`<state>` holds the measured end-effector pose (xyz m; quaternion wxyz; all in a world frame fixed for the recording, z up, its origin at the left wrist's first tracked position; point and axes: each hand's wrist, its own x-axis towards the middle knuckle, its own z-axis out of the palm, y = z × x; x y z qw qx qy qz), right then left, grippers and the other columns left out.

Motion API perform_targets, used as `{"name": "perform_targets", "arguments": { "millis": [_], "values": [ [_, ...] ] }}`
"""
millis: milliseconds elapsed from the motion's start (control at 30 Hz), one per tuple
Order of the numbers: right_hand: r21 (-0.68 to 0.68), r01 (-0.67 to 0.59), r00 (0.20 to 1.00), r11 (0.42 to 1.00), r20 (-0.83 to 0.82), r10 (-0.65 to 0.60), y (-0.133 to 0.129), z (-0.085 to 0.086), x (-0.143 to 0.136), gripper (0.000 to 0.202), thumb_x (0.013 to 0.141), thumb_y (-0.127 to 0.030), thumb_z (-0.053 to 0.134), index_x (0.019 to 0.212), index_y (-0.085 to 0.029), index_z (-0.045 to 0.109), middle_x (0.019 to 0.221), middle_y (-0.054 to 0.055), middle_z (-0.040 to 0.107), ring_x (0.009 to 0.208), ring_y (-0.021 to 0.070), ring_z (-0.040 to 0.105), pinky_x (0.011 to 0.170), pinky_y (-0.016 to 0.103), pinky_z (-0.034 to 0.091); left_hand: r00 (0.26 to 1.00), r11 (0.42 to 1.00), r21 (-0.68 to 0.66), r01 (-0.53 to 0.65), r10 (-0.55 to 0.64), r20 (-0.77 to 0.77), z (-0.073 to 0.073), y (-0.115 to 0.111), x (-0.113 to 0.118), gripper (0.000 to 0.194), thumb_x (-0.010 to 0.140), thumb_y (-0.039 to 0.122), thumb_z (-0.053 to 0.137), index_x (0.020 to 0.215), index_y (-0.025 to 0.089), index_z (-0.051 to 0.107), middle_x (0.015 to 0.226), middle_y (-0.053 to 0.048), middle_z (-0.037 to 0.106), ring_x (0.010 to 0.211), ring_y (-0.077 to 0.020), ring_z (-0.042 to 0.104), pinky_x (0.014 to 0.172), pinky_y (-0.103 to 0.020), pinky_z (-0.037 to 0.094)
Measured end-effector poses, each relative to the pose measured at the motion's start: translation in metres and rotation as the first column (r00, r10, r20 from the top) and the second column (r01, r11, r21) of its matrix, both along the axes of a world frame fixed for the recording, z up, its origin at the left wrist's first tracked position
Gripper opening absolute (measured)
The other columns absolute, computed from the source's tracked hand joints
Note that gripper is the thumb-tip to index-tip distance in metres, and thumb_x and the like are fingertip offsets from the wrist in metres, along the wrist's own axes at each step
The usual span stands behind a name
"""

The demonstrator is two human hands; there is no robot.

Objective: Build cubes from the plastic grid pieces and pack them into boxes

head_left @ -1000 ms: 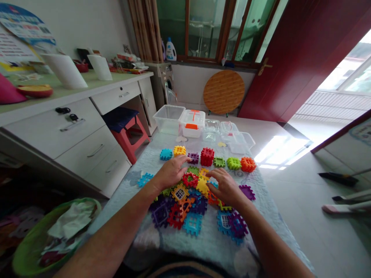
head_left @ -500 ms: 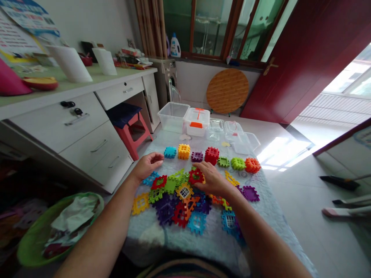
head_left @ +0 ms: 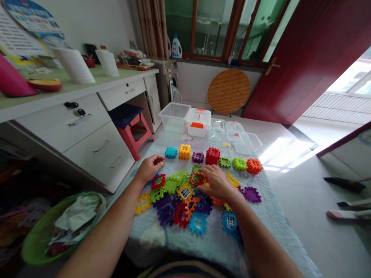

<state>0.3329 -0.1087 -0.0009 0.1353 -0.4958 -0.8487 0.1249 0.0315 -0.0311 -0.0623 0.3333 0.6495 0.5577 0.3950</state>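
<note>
Tiles (head_left: 185, 192) are lying in a messy, overlapping pile on the cloth (head_left: 272, 220), with stacks (head_left: 213, 155) sitting in a row behind. Right hand (head_left: 211, 178) is sitting over a red tile (head_left: 196, 178); can't tell if it's pinching anything. Left hand (head_left: 151, 166) is half curling near the blue stack (head_left: 171, 152), grip unclear too. Tip: if you're lifting one, try pinching one edge so toothed neighbours aren't snagging.

Glossy plastic tiles (head_left: 171, 186), matt cloth (head_left: 269, 220)
</note>
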Motion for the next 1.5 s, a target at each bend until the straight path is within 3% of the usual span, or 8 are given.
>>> {"name": "perform_targets", "arguments": {
  "millis": [233,333,500,633,867,1133,1267,1500],
  "values": [
    [0.005,-0.003,0.985,1.000,-0.174,0.004,0.001,-0.004,-0.005,0.010,0.083,-0.022,0.063,0.091,-0.018,0.066,0.100,0.008,0.066,0.095,0.0208,0.058,0.086,0.034,0.043,1.000,1.000,-0.002,0.009,-0.009,0.003,-0.004,0.002,-0.003,0.033,0.072,0.042,0.062,0.092,0.016,0.067,0.080,-0.004,0.069,0.074,-0.0188,0.063,0.070,-0.030,0.050],
    [-0.009,0.032,0.946,0.999,-0.323,-0.033,0.001,-0.001,0.005,0.010,0.086,-0.024,0.059,0.092,-0.019,0.065,0.100,0.007,0.067,0.092,0.0192,0.059,0.084,0.032,0.044,1.000,1.000,0.005,0.014,-0.014,0.000,-0.006,0.002,-0.004,0.033,0.073,0.042,0.062,0.093,0.016,0.067,0.080,-0.003,0.069,0.074,-0.0187,0.063,0.071,-0.030,0.050],
    [-0.144,0.161,0.877,0.976,-0.433,-0.208,0.006,0.004,0.033,0.024,0.093,-0.032,0.046,0.082,-0.019,0.062,0.073,0.001,0.064,0.068,0.0142,0.057,0.065,0.027,0.044,1.000,1.000,0.015,0.017,-0.016,-0.011,-0.005,0.001,-0.004,0.032,0.074,0.042,0.061,0.092,0.016,0.067,0.080,-0.003,0.069,0.074,-0.0189,0.064,0.070,-0.029,0.050],
    [-0.189,0.232,0.834,0.954,-0.466,-0.295,0.010,-0.002,0.051,0.020,0.091,-0.030,0.046,0.097,-0.020,0.062,0.070,-0.001,0.064,0.064,0.0137,0.058,0.064,0.026,0.045,1.000,1.000,0.020,0.016,-0.015,-0.018,-0.004,0.002,-0.004,0.032,0.073,0.042,0.061,0.092,0.017,0.067,0.080,-0.003,0.069,0.074,-0.0186,0.064,0.070,-0.029,0.050],
    [-0.266,0.234,0.879,0.935,-0.352,-0.320,0.011,-0.011,0.042,0.023,0.087,-0.029,0.049,0.100,-0.020,0.065,0.069,-0.001,0.063,0.063,0.0146,0.057,0.062,0.027,0.042,1.000,1.000,0.004,0.005,-0.005,-0.010,-0.002,0.001,-0.003,0.034,0.071,0.044,0.063,0.091,0.017,0.067,0.079,-0.003,0.069,0.073,-0.0190,0.064,0.069,-0.029,0.050],
    [-0.111,0.324,0.946,0.939,0.020,-0.324,0.006,-0.009,0.038,0.025,0.089,-0.039,0.053,0.091,-0.019,0.068,0.088,0.006,0.061,0.084,0.0190,0.059,0.078,0.030,0.041,1.000,1.000,0.005,0.006,-0.006,-0.019,-0.001,0.001,-0.003,0.033,0.072,0.044,0.063,0.091,0.017,0.068,0.079,-0.003,0.070,0.073,-0.0188,0.064,0.069,-0.029,0.050],
    [-0.168,0.276,0.961,0.946,0.043,-0.273,0.004,-0.008,0.041,0.034,0.081,-0.046,0.064,0.098,-0.017,0.067,0.094,0.008,0.060,0.090,0.0216,0.058,0.081,0.032,0.042,1.000,1.000,0.007,0.013,-0.012,-0.022,-0.006,0.003,-0.006,0.034,0.073,0.044,0.063,0.093,0.016,0.068,0.081,-0.004,0.070,0.075,-0.0191,0.064,0.070,-0.029,0.050],
    [-0.179,0.207,0.977,0.962,-0.015,-0.213,0.004,-0.008,0.041,0.033,0.076,-0.036,0.070,0.102,-0.017,0.065,0.095,0.006,0.059,0.090,0.0204,0.055,0.082,0.031,0.042,1.000,1.000,0.000,0.013,-0.013,-0.003,-0.008,0.003,-0.006,0.034,0.072,0.044,0.063,0.093,0.016,0.067,0.080,-0.003,0.069,0.074,-0.0187,0.063,0.070,-0.029,0.050]
  ]
}}
